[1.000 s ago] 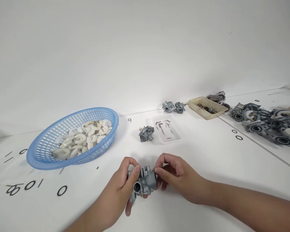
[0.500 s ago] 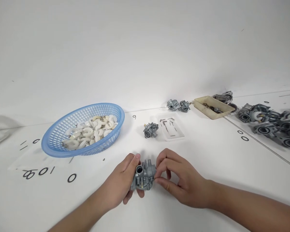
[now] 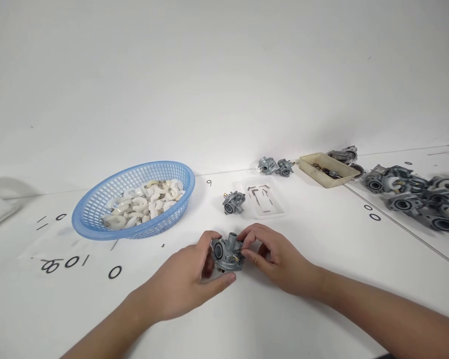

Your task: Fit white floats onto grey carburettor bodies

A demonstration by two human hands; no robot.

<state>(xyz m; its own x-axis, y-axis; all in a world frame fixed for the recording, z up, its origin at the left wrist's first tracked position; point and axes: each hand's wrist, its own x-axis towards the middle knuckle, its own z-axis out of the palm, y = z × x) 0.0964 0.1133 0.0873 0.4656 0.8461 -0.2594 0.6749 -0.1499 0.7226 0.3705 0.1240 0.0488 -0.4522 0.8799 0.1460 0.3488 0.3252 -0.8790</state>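
A grey metal carburetor [image 3: 229, 255] with a brass fitting is between my two hands, just above or on the white table. My left hand [image 3: 187, 280] is around its left side, the index fingertip at the top of the flange and the thumb stretched out along the lower front. With bent fingers and thumb, my right hand [image 3: 279, 259] grips the right side, where the contact is partly hidden. The round bore, ringed in black, faces left toward me, and a short tube points up. Behind it stands another carburetor [image 3: 233, 203].
A blue basket [image 3: 78, 222] holds white curved pieces. Beside the second carburetor lies a clear tray [image 3: 275, 210] with thin dark strips. Further right are a cream bin [image 3: 344, 183] with small parts and a heap of carburetors [image 3: 404, 202]. Black rings [image 3: 115, 272] lie at left.
The carburetor has been turned, so its ringed bore now faces left and its tube points up. My left thumb has moved off its top to the lower front. The right hand stays at its right side.
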